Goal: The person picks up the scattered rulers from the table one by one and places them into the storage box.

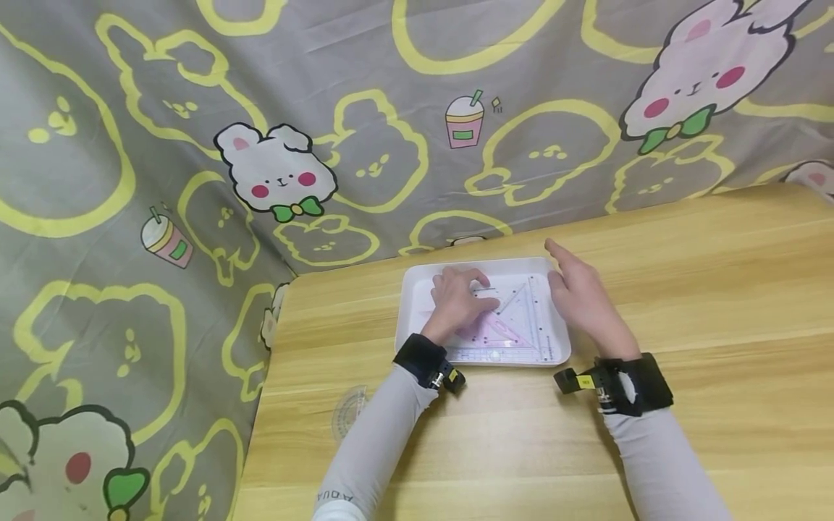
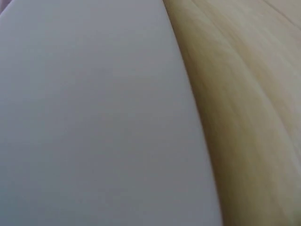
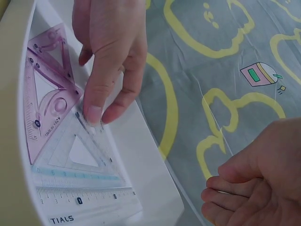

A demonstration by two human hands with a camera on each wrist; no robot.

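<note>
Hands work over a white tray point(image 1: 417, 278) that sits on a wooden table point(image 1: 717, 289), toward the table's 12 o'clock edge, where a grey cartoon-print cloth point(image 1: 195, 108) hangs behind it. Inside the tray lie a clear blue-tinted set square point(image 3: 77, 148), a pink set square point(image 3: 44, 101) at its 9 o'clock side in the head view, and a straight clear ruler point(image 3: 89, 197) along the tray's 6 o'clock rim. The three overlap one another.

The left hand point(image 1: 458, 300) reaches into the tray from 6 o'clock, fingers bent downward, with fingertips point(image 3: 93, 113) pressing on the upper corner of the clear set square where it meets the pink one. It pins the plastic down; whether the thumb closes round an edge cannot be told. The left wrist view shows only the pale tray surface and a strip of wood grain, both blurred.

The right hand point(image 1: 583, 297) hovers just beside the tray's 3 o'clock rim, palm turned inward. Its fingers are loosely extended in the head view and slightly curled in the right wrist view point(image 3: 254, 188), and it holds nothing.

A clear protractor point(image 1: 348, 412) lies on the table at about 7 o'clock from the tray, near the table's left edge and well apart from both hands. Both wrists carry black straps over grey sleeves.
</note>
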